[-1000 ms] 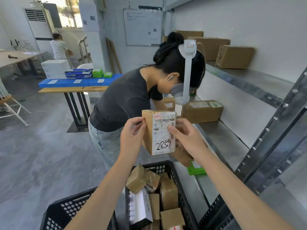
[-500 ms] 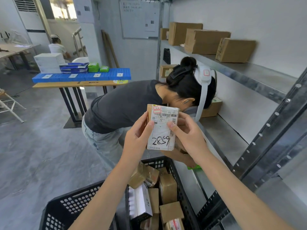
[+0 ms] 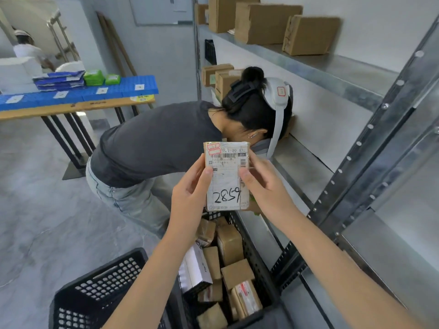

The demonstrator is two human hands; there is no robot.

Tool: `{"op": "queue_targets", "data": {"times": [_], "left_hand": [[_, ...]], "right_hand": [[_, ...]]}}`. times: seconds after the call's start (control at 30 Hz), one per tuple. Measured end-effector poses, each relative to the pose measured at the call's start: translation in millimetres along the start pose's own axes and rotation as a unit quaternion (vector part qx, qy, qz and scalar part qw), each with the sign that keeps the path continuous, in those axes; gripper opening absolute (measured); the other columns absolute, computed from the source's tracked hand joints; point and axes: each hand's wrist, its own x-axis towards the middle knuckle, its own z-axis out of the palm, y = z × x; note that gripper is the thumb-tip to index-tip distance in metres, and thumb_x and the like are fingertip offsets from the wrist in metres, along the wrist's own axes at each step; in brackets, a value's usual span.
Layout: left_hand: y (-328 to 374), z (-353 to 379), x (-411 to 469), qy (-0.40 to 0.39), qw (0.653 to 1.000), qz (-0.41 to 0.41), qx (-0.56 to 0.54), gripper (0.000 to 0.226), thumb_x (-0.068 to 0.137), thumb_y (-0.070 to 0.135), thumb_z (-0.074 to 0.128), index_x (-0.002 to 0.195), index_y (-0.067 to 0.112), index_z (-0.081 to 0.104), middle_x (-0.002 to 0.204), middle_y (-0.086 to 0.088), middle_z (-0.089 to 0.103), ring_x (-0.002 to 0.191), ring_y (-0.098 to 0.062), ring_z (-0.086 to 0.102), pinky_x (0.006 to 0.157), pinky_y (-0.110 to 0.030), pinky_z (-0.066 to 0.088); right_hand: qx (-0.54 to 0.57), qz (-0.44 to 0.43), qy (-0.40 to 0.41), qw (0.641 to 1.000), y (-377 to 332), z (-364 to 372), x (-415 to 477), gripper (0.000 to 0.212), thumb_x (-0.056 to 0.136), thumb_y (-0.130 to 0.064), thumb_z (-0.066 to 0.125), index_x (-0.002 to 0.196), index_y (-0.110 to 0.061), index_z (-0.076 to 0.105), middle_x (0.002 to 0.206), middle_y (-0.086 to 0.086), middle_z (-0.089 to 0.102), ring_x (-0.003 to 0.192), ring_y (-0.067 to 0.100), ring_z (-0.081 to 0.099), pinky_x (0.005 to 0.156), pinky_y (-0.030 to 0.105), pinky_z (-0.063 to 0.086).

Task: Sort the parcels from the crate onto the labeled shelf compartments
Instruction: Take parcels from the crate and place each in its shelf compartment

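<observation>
I hold a small cardboard parcel (image 3: 226, 176) upright in front of me, its white label facing me with "2859" handwritten on it. My left hand (image 3: 190, 198) grips its left edge and my right hand (image 3: 263, 186) grips its right edge. Below, a black plastic crate (image 3: 257, 262) holds several brown and white parcels. A second black crate (image 3: 99, 288) sits to its left. The metal shelf unit (image 3: 332, 72) runs along the right wall, with cardboard boxes (image 3: 266, 22) on its upper level.
Another person in a dark shirt (image 3: 152, 143) bends over toward the lower shelf directly ahead, wearing a white head-mounted device. A table with blue trays (image 3: 78, 93) stands at the back left. A slanted steel upright (image 3: 370, 148) crosses the right side.
The parcel stays in both my hands, with the label turned squarely toward me. The person ahead has bent lower toward the shelf. My view has shifted forward and right.
</observation>
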Motion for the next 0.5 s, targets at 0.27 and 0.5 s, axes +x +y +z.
{"op": "queue_targets", "data": {"times": [0.27, 0.5], "left_hand": [[-9, 50, -17, -0.103, 0.994, -0.021, -0.012, 0.040, 0.100, 0.024, 0.053, 0.140, 0.022, 0.054, 0.128, 0.012, 0.066, 0.118, -0.005, 0.062, 0.093, -0.024, 0.055], [9, 90, -51, -0.156, 0.988, 0.001, -0.021, 0.040, 0.099, 0.021, 0.053, 0.139, 0.022, 0.055, 0.120, 0.013, 0.070, 0.109, -0.004, 0.066, 0.082, -0.020, 0.057]], "right_hand": [[-0.003, 0.043, 0.087, 0.995, 12, -48, -53, 0.051, 0.101, -0.033, 0.050, 0.148, -0.044, 0.033, 0.131, -0.010, 0.051, 0.104, -0.024, 0.050, 0.075, 0.000, 0.044], [-0.004, 0.035, 0.151, 0.988, -4, -84, -106, 0.056, 0.096, -0.040, 0.052, 0.149, -0.044, 0.034, 0.125, -0.011, 0.051, 0.106, -0.016, 0.056, 0.081, 0.013, 0.055]]}}
